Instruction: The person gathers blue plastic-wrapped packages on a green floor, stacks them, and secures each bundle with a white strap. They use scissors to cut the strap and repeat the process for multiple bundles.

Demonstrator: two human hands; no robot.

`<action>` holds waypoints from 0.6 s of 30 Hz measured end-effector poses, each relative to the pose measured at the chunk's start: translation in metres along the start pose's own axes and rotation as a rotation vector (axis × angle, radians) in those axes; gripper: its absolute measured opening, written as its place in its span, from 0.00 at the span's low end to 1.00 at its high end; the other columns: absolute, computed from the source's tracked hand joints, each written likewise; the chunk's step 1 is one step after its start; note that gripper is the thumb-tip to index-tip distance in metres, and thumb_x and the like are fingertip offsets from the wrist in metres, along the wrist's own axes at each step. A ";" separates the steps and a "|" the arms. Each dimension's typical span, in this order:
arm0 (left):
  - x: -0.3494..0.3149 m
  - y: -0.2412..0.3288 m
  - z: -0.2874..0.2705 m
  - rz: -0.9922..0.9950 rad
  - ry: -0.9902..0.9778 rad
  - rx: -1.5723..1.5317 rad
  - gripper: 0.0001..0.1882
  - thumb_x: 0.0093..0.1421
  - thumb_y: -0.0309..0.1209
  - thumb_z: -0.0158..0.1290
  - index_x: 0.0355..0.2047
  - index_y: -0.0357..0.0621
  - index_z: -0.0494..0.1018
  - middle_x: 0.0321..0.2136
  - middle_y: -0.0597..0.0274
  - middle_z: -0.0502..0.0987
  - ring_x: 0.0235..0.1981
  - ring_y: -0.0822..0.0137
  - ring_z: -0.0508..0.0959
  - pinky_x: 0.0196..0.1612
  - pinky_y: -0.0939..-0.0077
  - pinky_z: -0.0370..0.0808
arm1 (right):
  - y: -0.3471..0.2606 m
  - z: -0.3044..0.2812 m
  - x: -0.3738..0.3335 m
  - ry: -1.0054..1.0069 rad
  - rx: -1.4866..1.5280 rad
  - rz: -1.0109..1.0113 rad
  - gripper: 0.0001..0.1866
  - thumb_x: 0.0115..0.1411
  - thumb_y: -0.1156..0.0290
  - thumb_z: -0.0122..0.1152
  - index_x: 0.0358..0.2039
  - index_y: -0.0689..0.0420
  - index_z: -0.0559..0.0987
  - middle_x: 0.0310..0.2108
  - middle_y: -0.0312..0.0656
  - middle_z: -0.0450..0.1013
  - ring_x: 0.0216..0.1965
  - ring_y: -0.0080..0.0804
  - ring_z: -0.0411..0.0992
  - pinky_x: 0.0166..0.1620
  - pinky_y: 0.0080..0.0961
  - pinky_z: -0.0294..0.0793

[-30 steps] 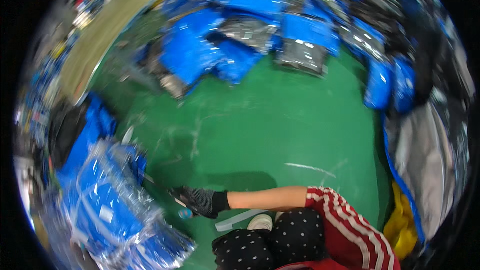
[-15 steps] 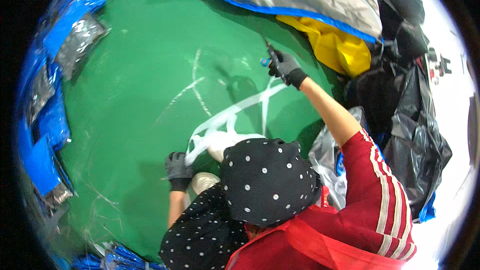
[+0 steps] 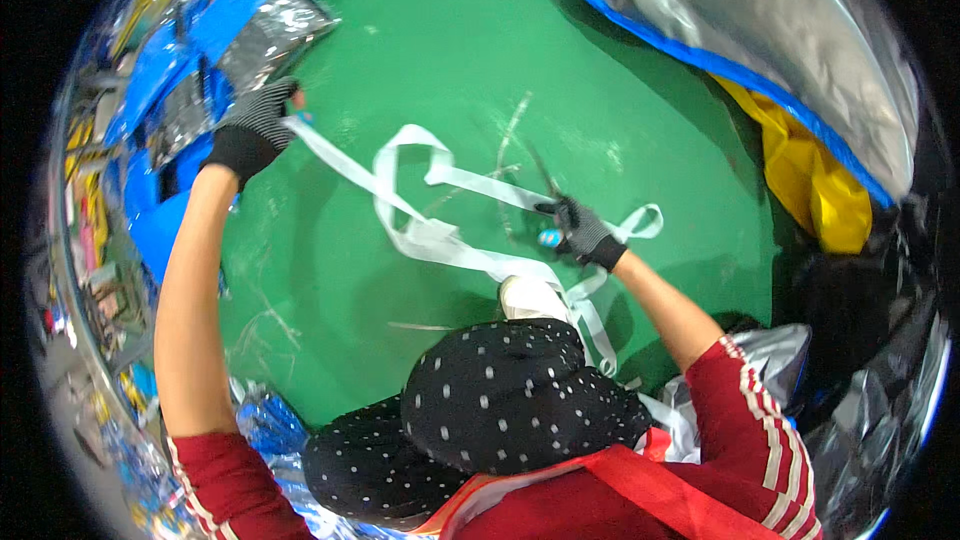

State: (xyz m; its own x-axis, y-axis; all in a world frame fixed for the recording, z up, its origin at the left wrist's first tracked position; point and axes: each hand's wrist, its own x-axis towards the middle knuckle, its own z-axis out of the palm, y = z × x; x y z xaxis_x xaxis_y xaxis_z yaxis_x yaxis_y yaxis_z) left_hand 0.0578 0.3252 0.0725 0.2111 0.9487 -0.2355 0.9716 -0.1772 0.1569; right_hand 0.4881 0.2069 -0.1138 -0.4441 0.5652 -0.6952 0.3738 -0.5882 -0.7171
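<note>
though looped, plain strap [image 3: 435,238] in left grip [image 3: 258,125]

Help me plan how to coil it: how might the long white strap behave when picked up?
The long white strap would probably be floppy, as it bends into loose loops over the green floor. It seems likely light for its length, looking thin and flat. It might tangle, since it crosses itself ahead of the white shoe.

Bright light, soft shadows on green floor [image 3: 430,60] (black, curved rim).
</note>
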 end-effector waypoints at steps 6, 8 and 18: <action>-0.002 0.004 -0.032 0.046 -0.369 -0.373 0.09 0.44 0.30 0.56 0.25 0.38 0.73 0.24 0.56 0.76 0.28 0.70 0.74 0.34 0.74 0.71 | -0.048 0.084 0.032 -0.112 -0.457 -0.408 0.29 0.48 0.47 0.60 0.42 0.58 0.72 0.36 0.52 0.70 0.41 0.46 0.69 0.45 0.35 0.67; 0.003 0.006 -0.034 0.004 -0.455 -0.346 0.16 0.44 0.29 0.57 0.35 0.38 0.74 0.27 0.60 0.77 0.29 0.68 0.75 0.37 0.75 0.72 | -0.055 0.089 0.042 -0.102 -0.305 -0.338 0.27 0.49 0.49 0.61 0.37 0.60 0.71 0.32 0.51 0.70 0.35 0.47 0.69 0.40 0.36 0.68; 0.071 0.035 0.017 -0.105 -0.508 -0.719 0.14 0.55 0.42 0.49 0.29 0.43 0.73 0.13 0.69 0.66 0.10 0.79 0.60 0.11 0.82 0.55 | -0.039 0.069 0.045 -0.222 0.176 0.039 0.18 0.54 0.62 0.59 0.44 0.54 0.70 0.18 0.33 0.67 0.13 0.15 0.61 0.15 0.16 0.60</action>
State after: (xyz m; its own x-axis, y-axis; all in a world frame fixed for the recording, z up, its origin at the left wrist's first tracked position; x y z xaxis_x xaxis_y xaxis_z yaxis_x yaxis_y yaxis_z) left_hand 0.1088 0.3823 0.0445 0.3133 0.6897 -0.6528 0.7219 0.2737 0.6356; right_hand 0.3973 0.2150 -0.1133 -0.6068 0.4111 -0.6802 0.2554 -0.7096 -0.6567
